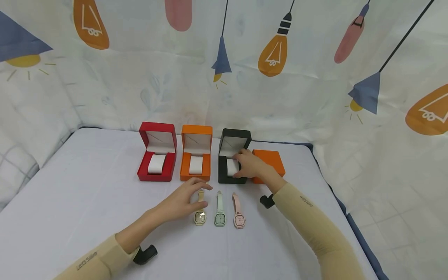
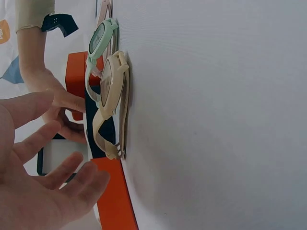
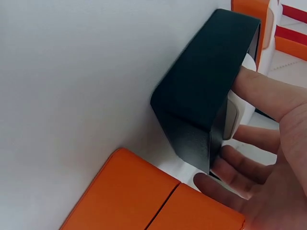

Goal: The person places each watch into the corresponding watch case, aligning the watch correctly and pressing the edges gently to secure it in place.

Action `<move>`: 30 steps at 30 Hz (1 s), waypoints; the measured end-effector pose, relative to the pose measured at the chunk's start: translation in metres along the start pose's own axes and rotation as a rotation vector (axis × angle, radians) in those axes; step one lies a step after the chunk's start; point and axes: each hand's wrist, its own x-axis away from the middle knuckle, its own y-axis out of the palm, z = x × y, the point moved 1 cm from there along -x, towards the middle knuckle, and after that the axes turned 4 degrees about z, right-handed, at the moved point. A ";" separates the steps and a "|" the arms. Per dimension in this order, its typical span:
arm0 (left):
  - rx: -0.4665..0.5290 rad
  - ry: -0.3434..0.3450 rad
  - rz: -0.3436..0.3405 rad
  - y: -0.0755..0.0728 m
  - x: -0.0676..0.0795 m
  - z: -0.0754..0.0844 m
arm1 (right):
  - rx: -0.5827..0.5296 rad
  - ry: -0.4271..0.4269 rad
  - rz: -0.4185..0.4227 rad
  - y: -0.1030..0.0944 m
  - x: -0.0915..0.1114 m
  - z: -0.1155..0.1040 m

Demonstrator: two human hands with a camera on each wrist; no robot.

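Observation:
My right hand reaches into an open dark green-black watch box. Its thumb and fingers pinch the white watch cushion at the near and far ends; the right wrist view shows the thumb and fingers on either side of the cushion. Over the beige watch my left hand hovers with loosely bent fingers, holding nothing. A mint green watch and a pink watch lie to its right, their straps pointing away from me.
An open red box and an open orange box, each with a white cushion, stand left of the dark one. A closed orange box sits at the right, partly behind my right hand. A patterned curtain hangs behind the white-covered table.

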 end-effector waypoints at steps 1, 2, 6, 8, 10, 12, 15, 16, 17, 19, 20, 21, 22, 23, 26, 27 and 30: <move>0.003 -0.001 -0.001 0.000 0.001 0.000 | -0.002 0.000 -0.002 0.000 -0.001 0.000; 0.005 -0.002 0.000 0.000 0.001 -0.001 | -0.002 0.000 -0.006 -0.001 -0.002 0.000; 0.009 -0.001 0.004 0.001 0.001 -0.001 | 0.007 0.017 -0.022 0.000 -0.006 0.001; 0.008 0.000 0.010 0.001 0.001 -0.002 | 0.014 0.024 -0.028 0.000 -0.007 0.001; 0.007 0.001 0.013 0.002 0.002 -0.004 | 0.017 0.030 -0.033 0.000 -0.008 0.001; 0.007 -0.001 0.018 0.003 0.003 -0.005 | 0.017 0.031 -0.035 0.000 -0.008 0.000; 0.008 -0.011 0.021 0.004 0.005 -0.006 | 0.013 0.027 -0.034 0.000 -0.008 -0.001; 0.010 -0.015 0.023 0.004 0.006 -0.007 | 0.014 0.022 -0.031 0.001 -0.008 -0.001; 0.011 -0.020 0.024 0.004 0.006 -0.007 | 0.016 0.017 -0.026 0.001 -0.008 -0.001; 0.012 -0.025 0.026 0.005 0.007 -0.008 | 0.021 0.004 -0.014 0.001 -0.008 -0.001; 0.011 -0.027 0.027 0.005 0.007 -0.008 | 0.025 -0.001 -0.008 0.001 -0.008 -0.001; 0.010 -0.028 0.029 0.005 0.008 -0.008 | 0.027 -0.004 -0.002 0.002 -0.009 -0.001; 0.010 -0.029 0.030 0.005 0.008 -0.008 | 0.028 -0.008 0.004 0.002 -0.009 0.000; 0.009 -0.030 0.032 0.005 0.009 -0.009 | 0.025 -0.009 0.011 0.002 -0.009 0.000; 0.022 -0.037 0.034 0.005 0.010 -0.009 | 0.015 -0.010 0.030 0.003 -0.009 0.000; 0.028 -0.041 0.033 0.005 0.010 -0.010 | 0.008 -0.013 0.036 0.003 -0.009 0.000; 0.040 -0.062 0.034 0.005 0.011 -0.009 | -0.017 -0.025 0.052 0.002 -0.007 0.001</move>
